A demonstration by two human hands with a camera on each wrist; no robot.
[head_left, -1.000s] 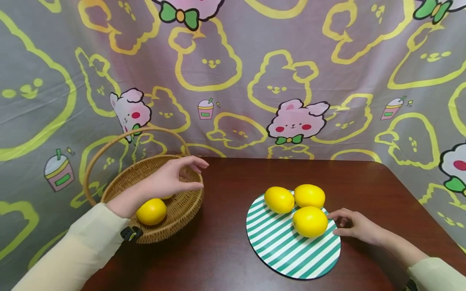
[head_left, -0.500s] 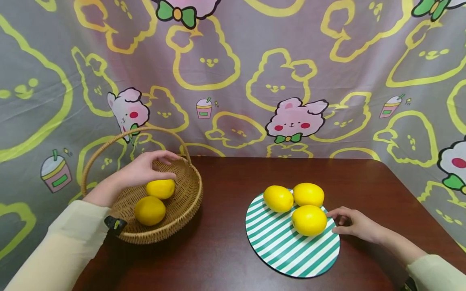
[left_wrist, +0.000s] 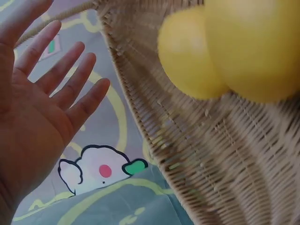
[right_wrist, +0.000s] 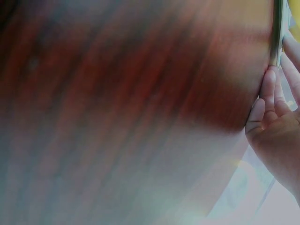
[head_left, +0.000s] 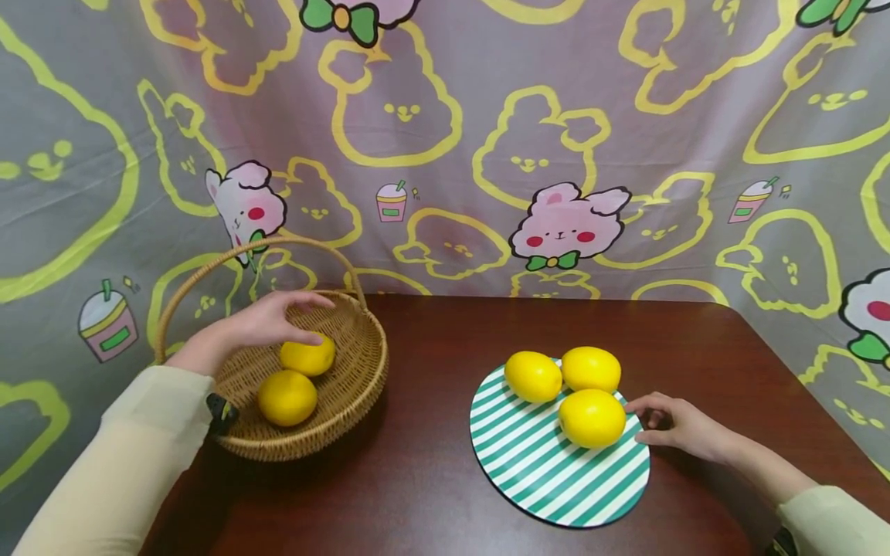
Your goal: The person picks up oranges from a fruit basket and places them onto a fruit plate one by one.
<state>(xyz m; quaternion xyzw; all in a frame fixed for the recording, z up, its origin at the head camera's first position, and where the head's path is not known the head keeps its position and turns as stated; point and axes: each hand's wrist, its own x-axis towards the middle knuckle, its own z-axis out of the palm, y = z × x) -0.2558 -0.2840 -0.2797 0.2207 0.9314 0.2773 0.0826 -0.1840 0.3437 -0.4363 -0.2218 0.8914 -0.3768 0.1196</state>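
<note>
A wicker basket (head_left: 358, 347) at the left holds two lemons, a front lemon (head_left: 287, 401) and a back lemon (head_left: 313, 360). Over it hovers my left hand (head_left: 264, 319), thumb overlapping the back lemon in the head view; the left wrist view shows the fingers spread, with nothing held. On the right, a round green-and-white striped mat (head_left: 549, 479) bears three lemons: a left one (head_left: 532, 377), a rear one (head_left: 591, 370) and a near one (head_left: 592, 418). My right hand (head_left: 684, 429) rests beside the mat's right edge, relaxed fingertips right at the rim, close to the near lemon.
The dark brown table (head_left: 431, 432) carries both basket and mat. An arched handle (head_left: 208, 270) rises over the basket. Behind the table hangs a patterned curtain (head_left: 445, 177) with cartoon rabbits, and it continues along both sides.
My left hand has moved left, back over the basket, uncovering the back lemon, and then settled slightly lower. The right hand and the three lemons on the mat have stayed put.
</note>
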